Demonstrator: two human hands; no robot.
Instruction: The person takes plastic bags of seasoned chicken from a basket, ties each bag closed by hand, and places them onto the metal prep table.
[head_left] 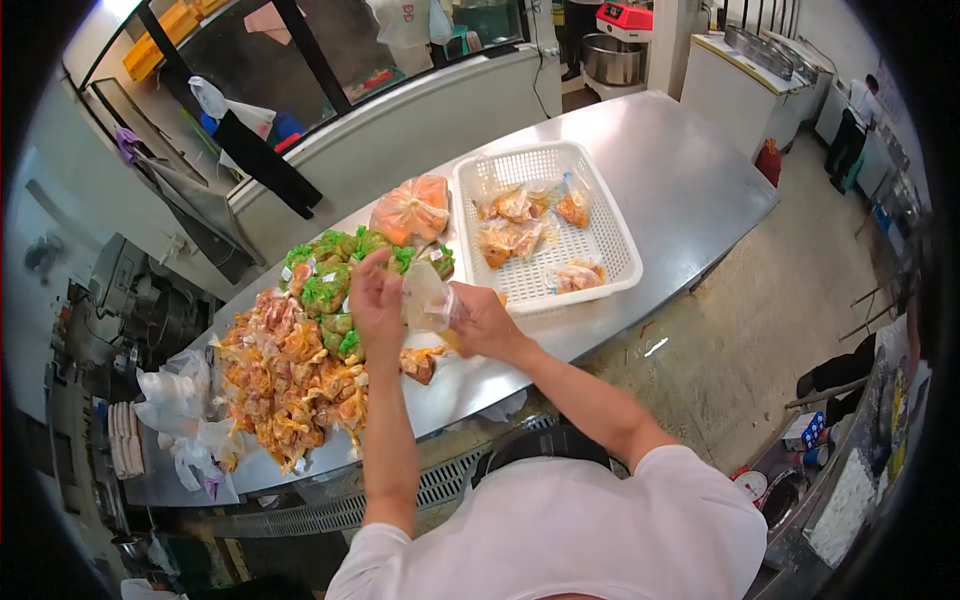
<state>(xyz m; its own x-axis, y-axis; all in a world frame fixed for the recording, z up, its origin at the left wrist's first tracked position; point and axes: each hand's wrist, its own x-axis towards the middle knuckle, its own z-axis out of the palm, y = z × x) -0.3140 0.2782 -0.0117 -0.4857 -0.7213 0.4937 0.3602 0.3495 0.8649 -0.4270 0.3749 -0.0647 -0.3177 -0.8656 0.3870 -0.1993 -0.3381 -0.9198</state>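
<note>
My right hand (478, 320) is closed around a clear plastic bag (426, 298), whose loose upper part stands up toward the left. Something orange-yellow shows below the fingers, mostly hidden by the hand. Beside the bag my left hand (375, 300) is raised, slightly blurred, its fingers apart and holding nothing I can see. Under my wrists lies one small bag of orange-coloured meat pieces (420, 364). To the left spreads a large heap of similar filled bags (285, 370). Behind my left hand are several green-topped bags (326, 288).
A white perforated basket (628, 262) with several filled bags stands right of my hands on the metal table (690, 150). A large bag of orange contents (411, 208) sits behind. Empty-looking plastic bags (180, 400) lie at the left end. Another person (855, 125) stands far right.
</note>
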